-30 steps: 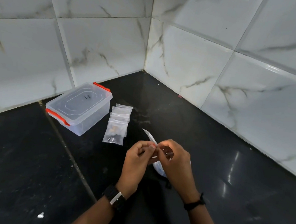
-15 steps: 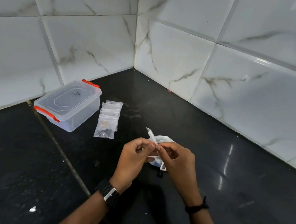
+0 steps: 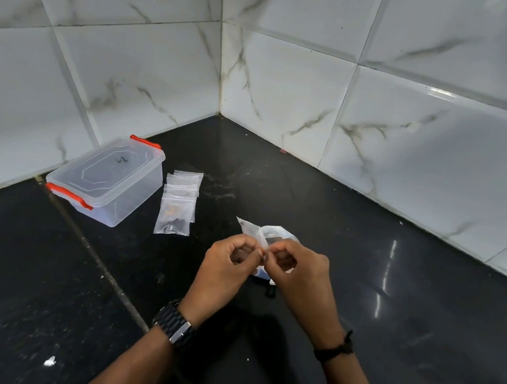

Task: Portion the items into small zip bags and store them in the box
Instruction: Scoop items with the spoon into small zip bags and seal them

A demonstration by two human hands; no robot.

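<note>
Zip bag point(image 3: 254, 233) pinched at its top edge between left hand point(image 3: 226, 269) and right hand point(image 3: 297, 273), above black counter point(image 3: 363, 264). Probably light, limp, slippery film; best held by the stiffer zip strip. Lidded box point(image 3: 108, 178) and 1 pile of filled bags point(image 3: 178, 206) well apart, leftward.

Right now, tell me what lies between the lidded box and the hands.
In the head view, a pile of small zip bags lies on the black counter between the box and both hands.
</note>
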